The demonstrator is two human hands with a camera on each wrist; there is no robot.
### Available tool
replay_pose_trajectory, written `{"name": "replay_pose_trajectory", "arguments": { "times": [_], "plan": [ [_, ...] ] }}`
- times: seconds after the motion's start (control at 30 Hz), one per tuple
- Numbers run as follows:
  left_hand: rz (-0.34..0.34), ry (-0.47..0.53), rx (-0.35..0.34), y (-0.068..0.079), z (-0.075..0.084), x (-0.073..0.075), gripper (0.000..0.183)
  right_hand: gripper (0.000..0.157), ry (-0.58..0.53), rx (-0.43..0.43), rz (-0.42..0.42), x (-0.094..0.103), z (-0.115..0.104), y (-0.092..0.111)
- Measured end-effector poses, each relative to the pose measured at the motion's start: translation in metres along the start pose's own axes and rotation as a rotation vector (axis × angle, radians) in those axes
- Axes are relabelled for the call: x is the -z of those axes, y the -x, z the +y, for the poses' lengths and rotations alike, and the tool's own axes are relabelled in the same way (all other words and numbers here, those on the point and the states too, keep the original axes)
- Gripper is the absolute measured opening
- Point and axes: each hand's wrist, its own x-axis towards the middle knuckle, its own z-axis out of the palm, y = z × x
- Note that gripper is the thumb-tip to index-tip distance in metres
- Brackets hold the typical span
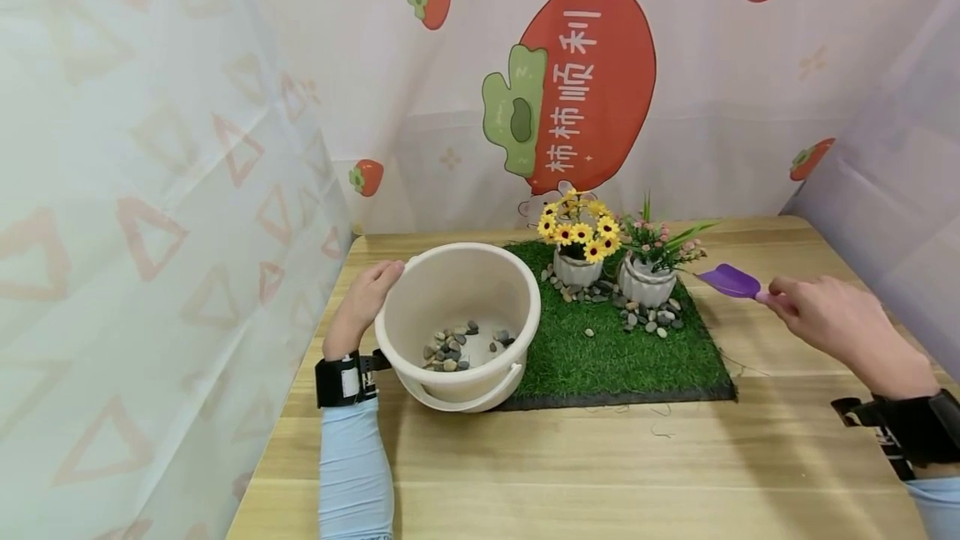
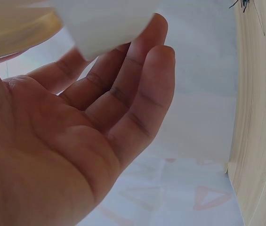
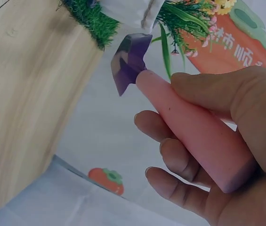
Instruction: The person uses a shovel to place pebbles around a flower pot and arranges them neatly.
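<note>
My left hand (image 1: 365, 298) grips the rim of a cream-coloured bucket (image 1: 457, 286) at its left side. In the left wrist view the fingers (image 2: 156, 89) curl up against the bucket's edge. Several small pebbles (image 1: 448, 348) lie on the bucket floor, and its handle hangs down in front. To the right, my right hand (image 1: 840, 319) holds a small trowel by its pink handle (image 3: 189, 127). Its purple blade (image 1: 731, 280) points left, above the table and close to the potted pink flowers (image 1: 648, 282). No pebble can be made out on the blade.
A green turf mat (image 1: 622, 365) lies on the wooden table (image 1: 570, 473), right of the bucket. On it stand the pink-flower pot and a pot of yellow flowers (image 1: 577, 265), with pebbles (image 1: 652, 319) round their bases. Printed cloth (image 1: 450, 107) hangs behind and at both sides.
</note>
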Motion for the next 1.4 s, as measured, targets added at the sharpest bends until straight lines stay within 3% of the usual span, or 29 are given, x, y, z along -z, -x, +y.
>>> {"name": "replay_pose_trajectory", "arguments": {
  "times": [0.37, 0.63, 0.73, 0.87, 1.13, 1.4],
  "plan": [
    [-0.003, 0.004, 0.026, 0.001, 0.006, 0.002, 0.044, 0.020, -0.032, -0.073, 0.085, -0.009, 0.008, 0.002],
    [-0.015, -0.009, 0.031, 0.021, 0.040, 0.003, 0.041, 0.018, -0.070, -0.066, 0.151, -0.025, 0.021, 0.005],
    [-0.016, -0.013, 0.037, 0.023, 0.044, 0.003, 0.042, 0.015, -0.069, -0.053, 0.159, -0.030, 0.025, 0.006],
    [-0.019, -0.005, 0.037, 0.020, 0.040, 0.003, 0.042, 0.018, -0.072, -0.045, 0.174, -0.035, 0.030, 0.005],
    [-0.015, 0.018, 0.048, 0.004, 0.004, 0.001, 0.048, 0.019, -0.089, -0.042, 0.193, -0.045, 0.036, 0.002],
    [-0.004, 0.004, 0.022, 0.003, -0.001, 0.000, 0.054, 0.013, -0.094, -0.050, 0.193, -0.052, 0.041, 0.002]
  ]
}}
